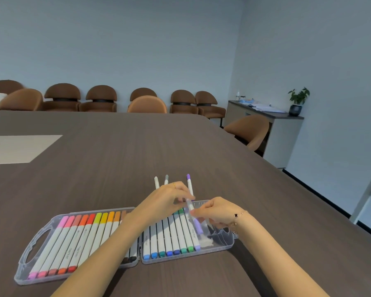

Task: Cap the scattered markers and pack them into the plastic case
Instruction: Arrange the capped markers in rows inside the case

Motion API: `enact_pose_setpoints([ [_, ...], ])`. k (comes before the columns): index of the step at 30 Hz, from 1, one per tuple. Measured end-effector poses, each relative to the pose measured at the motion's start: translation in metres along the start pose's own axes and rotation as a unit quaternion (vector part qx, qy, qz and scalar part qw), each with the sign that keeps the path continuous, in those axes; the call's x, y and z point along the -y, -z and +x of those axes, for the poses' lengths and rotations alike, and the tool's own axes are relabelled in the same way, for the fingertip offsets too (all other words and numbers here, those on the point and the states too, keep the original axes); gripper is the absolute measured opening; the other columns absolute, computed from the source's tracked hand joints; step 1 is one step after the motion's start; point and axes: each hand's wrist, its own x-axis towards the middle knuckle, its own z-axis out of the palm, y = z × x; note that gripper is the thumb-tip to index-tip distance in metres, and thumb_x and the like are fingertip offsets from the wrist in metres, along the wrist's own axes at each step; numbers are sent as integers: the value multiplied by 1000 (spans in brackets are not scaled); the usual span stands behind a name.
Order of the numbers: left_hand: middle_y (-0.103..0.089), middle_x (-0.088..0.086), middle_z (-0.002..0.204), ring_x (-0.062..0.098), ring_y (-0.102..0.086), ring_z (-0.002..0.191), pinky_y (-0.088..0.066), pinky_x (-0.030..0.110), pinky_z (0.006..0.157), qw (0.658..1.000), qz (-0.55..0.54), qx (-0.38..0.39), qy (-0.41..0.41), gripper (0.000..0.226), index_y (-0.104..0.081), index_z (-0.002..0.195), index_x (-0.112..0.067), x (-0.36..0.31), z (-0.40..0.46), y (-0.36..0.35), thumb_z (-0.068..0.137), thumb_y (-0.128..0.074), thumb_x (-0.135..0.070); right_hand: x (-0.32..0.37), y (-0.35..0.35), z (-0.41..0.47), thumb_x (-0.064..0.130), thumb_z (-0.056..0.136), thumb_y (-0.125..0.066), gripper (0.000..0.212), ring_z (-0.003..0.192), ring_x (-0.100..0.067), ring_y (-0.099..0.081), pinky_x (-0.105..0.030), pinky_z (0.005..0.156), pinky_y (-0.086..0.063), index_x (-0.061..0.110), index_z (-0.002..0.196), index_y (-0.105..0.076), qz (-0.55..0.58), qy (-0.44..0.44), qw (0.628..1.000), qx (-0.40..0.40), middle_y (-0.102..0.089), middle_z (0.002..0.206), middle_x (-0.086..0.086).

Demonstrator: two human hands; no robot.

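Observation:
A clear plastic case point(28, 254) lies open on the table, both halves lined with capped white markers with coloured ends. My left hand point(165, 200) and my right hand point(214, 213) together grip a white marker with a purple cap point(194, 217), tilted over the right half of the case. Three more markers lie on the table just beyond my hands: a white one point(156, 182), a grey one point(166, 179) and a purple-tipped one point(189, 182). My left forearm hides the middle markers of the case.
The dark wood table point(137, 146) stretches far ahead, with a pale inset panel point(19, 148) at the left. Brown chairs point(101, 101) line the far wall. A side cabinet with a plant point(298, 101) stands at the right.

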Motion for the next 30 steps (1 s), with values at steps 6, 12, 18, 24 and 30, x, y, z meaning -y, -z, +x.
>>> enact_pose_setpoints([
  [6, -65, -2, 94, 7, -59, 82, -52, 25, 82, 953, -92, -114, 264, 14, -68, 101, -18, 16, 45, 1, 88, -64, -21, -19, 0, -5, 33, 84, -65, 34, 40, -5, -38, -14, 42, -31, 18, 57, -51, -74, -29, 996, -40, -42, 51, 4],
  [12, -62, 3, 68, 15, -61, 71, -45, 22, 70, 932, -38, 12, 360, 38, -67, 80, -4, 25, 103, -26, 87, -62, -41, -24, -7, 7, 35, 84, -66, 39, 44, -8, -38, -16, 48, -32, 19, 54, -47, -62, -12, 996, -56, -41, 51, 3],
  [18, -52, 4, 79, 16, -53, 77, -39, 20, 62, 920, 22, 59, 386, 30, -57, 93, -8, 26, 121, -28, 81, -68, -33, -24, -14, 12, 36, 81, -69, 33, 48, -7, -43, -19, 54, -39, 19, 58, -54, -46, 15, 997, -60, -48, 55, 3],
  [24, -56, 1, 65, 11, -54, 54, -41, 17, 55, 910, -52, 40, 409, 27, -53, 73, -10, 30, 115, -15, 78, -68, -31, -18, -15, 10, 34, 84, -65, 27, 56, -8, -47, -17, 53, -38, 16, 65, -57, -42, 2, 999, -21, -56, 70, -6],
  [30, -63, 2, 64, 11, -56, 55, -50, 21, 65, 898, -138, -60, 413, 23, -70, 78, -6, 41, 83, 27, 83, -65, -28, -5, 6, 3, 21, 85, -63, 12, 45, -4, -45, -13, 45, -40, 15, 75, -66, -1, 81, 995, -51, -57, 62, 2],
])
